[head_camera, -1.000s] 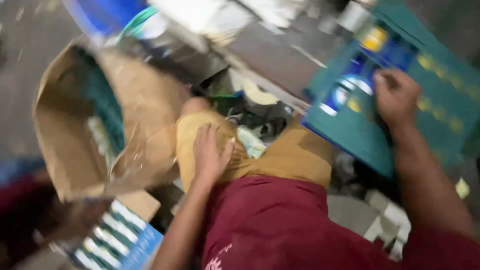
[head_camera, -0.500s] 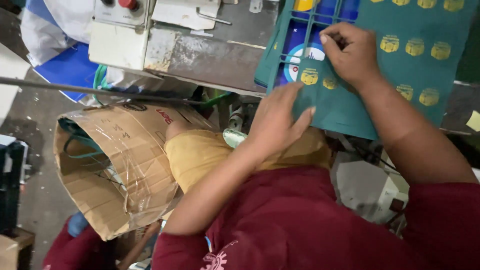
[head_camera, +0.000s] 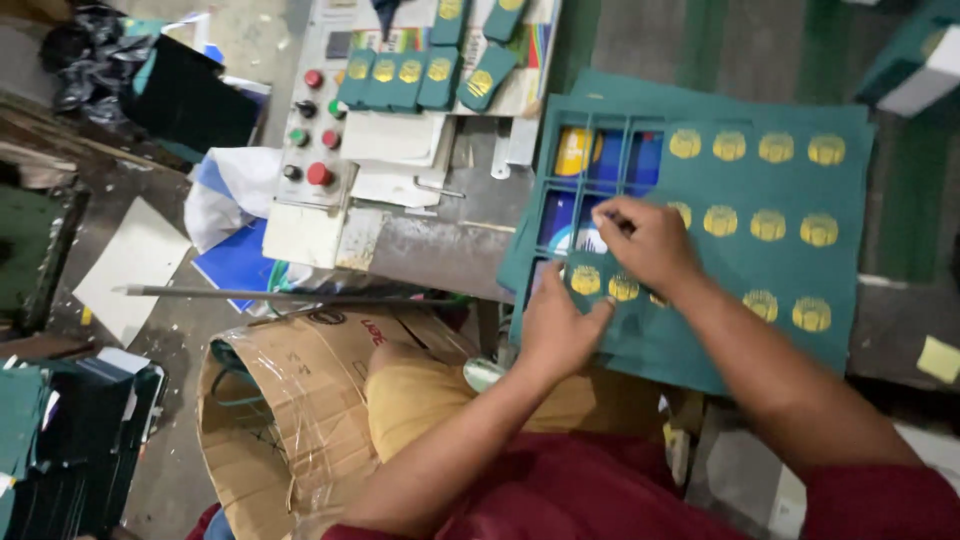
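Two hands working green sheet (head_camera: 760, 270): right hand (head_camera: 645, 245) fingers pinching punched piece, left hand (head_camera: 555, 325) lying open-flat just below, nearer.

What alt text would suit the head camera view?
Both hands, left and right, press on a green die-cut card sheet stamped with gold emblems. Loose green pieces lie by a button panel; a cardboard box stands below.

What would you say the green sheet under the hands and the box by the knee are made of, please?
The green die-cut sheet looks like thin matte card: flat, with clean rectangular cut-outs and shiny gold stamped emblems, likely foil. The brown box looks like corrugated cardboard, wrapped in glossy clear tape or film that wrinkles and glints.
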